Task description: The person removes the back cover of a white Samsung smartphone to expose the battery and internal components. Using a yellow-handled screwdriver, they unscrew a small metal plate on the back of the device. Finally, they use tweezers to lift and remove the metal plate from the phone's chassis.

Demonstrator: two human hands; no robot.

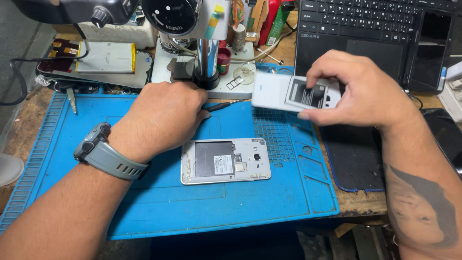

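Fingers, right hand (358, 91): the fingers (317, 77) are curling down over a white back cover (269, 91) and a flat grey battery (308, 95), pinching both together above the far right part of the mat.
Fingers, left hand (161, 115): they are folding into a loose fist on the mat, knuckles up; the dark handle of a screwdriver (226, 103) is sticking out just past the fingertips, but whether they are gripping it is hidden by the hand.
Nearest: both forearms are reaching in from the near edge, the left one wearing a grey wristwatch (103, 151).
Phone (225, 160): a white phone is lying screen down on the blue mat (159, 207) with its back off and the dark battery bay showing; it is sitting just below and to the right of the left hand, not touching it, and below and to the left of the right hand, clear of the held cover.
Right of the mat: a small dark pad (353, 159) is lying on the wooden bench (361, 204).
Further back: the base and chrome post of a microscope stand (207, 62) are rising just behind the left hand.
Far left: a flat silver battery pack (106, 58) is resting on a tray.
Far right: a black laptop (370, 33) is sitting open, with a dark phone (430, 48) leaning on its keyboard.
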